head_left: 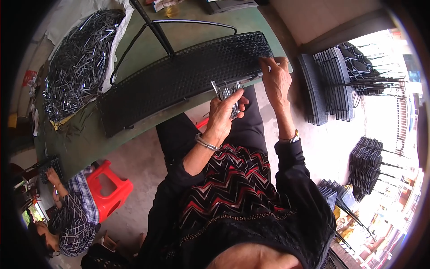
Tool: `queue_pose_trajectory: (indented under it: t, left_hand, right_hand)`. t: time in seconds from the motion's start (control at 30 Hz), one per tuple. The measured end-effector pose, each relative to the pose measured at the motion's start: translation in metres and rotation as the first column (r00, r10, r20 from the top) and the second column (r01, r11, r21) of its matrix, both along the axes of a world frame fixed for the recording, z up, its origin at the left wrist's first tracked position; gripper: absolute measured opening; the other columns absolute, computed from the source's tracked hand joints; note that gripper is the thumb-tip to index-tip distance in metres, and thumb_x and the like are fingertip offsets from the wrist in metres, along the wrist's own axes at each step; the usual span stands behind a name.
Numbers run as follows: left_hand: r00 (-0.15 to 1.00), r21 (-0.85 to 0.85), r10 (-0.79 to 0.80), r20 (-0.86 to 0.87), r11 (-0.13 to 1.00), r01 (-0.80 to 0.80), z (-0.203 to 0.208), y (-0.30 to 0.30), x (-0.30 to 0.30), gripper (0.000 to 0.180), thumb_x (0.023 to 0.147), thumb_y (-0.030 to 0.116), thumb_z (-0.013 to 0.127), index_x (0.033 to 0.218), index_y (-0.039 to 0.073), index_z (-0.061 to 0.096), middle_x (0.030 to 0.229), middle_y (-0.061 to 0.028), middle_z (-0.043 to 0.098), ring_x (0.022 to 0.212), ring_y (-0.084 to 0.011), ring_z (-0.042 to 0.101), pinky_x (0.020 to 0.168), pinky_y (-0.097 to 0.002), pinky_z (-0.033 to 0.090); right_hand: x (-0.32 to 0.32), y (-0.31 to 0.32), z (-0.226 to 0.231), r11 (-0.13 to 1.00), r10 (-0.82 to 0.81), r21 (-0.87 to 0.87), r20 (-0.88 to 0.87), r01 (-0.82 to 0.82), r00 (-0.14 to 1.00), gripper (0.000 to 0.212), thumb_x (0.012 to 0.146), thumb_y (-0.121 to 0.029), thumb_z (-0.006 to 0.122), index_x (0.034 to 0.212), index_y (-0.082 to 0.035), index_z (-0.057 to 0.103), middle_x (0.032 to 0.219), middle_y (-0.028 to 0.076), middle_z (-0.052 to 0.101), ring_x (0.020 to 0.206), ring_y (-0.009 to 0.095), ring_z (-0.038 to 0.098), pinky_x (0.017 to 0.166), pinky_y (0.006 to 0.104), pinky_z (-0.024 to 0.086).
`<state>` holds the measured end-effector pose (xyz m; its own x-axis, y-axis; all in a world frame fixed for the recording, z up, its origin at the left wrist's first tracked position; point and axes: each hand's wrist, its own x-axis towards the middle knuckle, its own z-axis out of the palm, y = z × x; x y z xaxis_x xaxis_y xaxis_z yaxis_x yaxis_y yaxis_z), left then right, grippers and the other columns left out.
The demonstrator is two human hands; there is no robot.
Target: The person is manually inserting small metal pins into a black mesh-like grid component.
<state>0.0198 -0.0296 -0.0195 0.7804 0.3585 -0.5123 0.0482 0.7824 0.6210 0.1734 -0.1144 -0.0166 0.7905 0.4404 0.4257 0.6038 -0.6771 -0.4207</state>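
Note:
A long black perforated metal panel [179,76] with a rod frame lies across the green table in front of me. My left hand [222,112] is closed around a bunch of thin silvery metal strips [229,96], just off the panel's near edge. At the panel's right end, my right hand [276,80] has its thumb and fingers pinched together against the edge. Whatever sits between those fingertips is hidden or too small to name.
A large heap of similar metal strips [85,62] lies in a white sack at the left. Black racks [324,85] are stacked on the right, with more [365,166] lower down. A red plastic stool [107,188] and another person [74,219] are at lower left. A glass [171,10] stands at the back.

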Motion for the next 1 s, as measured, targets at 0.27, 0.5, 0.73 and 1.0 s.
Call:
queue_pose_trajectory:
  t: [0.27,0.5,0.73,1.0]
  left_hand:
    - [1.0,0.068,-0.013,-0.021,0.998,0.014,0.002,0.001,-0.003,0.015,0.087,0.02,0.068,0.091,0.005,0.067,0.076,-0.0059,0.068,0.063,-0.01,0.06,0.046,-0.0234,0.044]
    - [0.997,-0.047,0.043,-0.066,0.998,-0.046,0.005,0.01,-0.001,0.025,0.088,0.023,0.068,0.104,0.005,0.065,0.083,-0.0068,0.069,0.073,-0.0152,0.067,0.056,-0.0274,0.052]
    - [0.999,-0.075,0.02,-0.049,0.997,-0.024,0.004,0.023,-0.003,0.021,0.089,0.024,0.066,0.098,0.005,0.065,0.079,-0.0089,0.068,0.062,-0.0114,0.059,0.049,-0.0255,0.048]
    - [1.0,-0.104,0.015,-0.016,0.994,-0.017,0.004,0.025,-0.005,0.027,0.089,0.028,0.065,0.103,0.005,0.062,0.078,-0.0067,0.065,0.055,-0.0079,0.053,0.042,-0.0201,0.037]
  right_hand:
    - [-0.034,-0.019,0.029,0.866,0.489,0.242,-0.589,-0.437,0.644,0.022,0.089,-0.017,0.064,0.098,0.002,0.065,0.085,0.007,0.059,0.075,0.013,0.059,0.066,0.0275,0.046]
    - [-0.033,-0.004,0.032,0.905,0.413,0.367,-0.646,-0.213,0.642,0.015,0.089,-0.011,0.062,0.093,0.004,0.061,0.072,0.008,0.063,0.066,0.012,0.062,0.061,0.0254,0.047]
    - [-0.003,0.048,0.017,0.876,0.225,0.476,-0.257,-0.079,0.94,0.01,0.09,-0.01,0.061,0.094,-0.001,0.062,0.069,0.008,0.064,0.059,0.012,0.062,0.055,0.0268,0.047]
    - [0.017,0.086,-0.01,0.868,0.253,0.433,0.032,-0.242,0.967,0.009,0.09,-0.011,0.061,0.094,-0.002,0.06,0.068,0.012,0.063,0.054,0.019,0.06,0.054,0.0317,0.048]
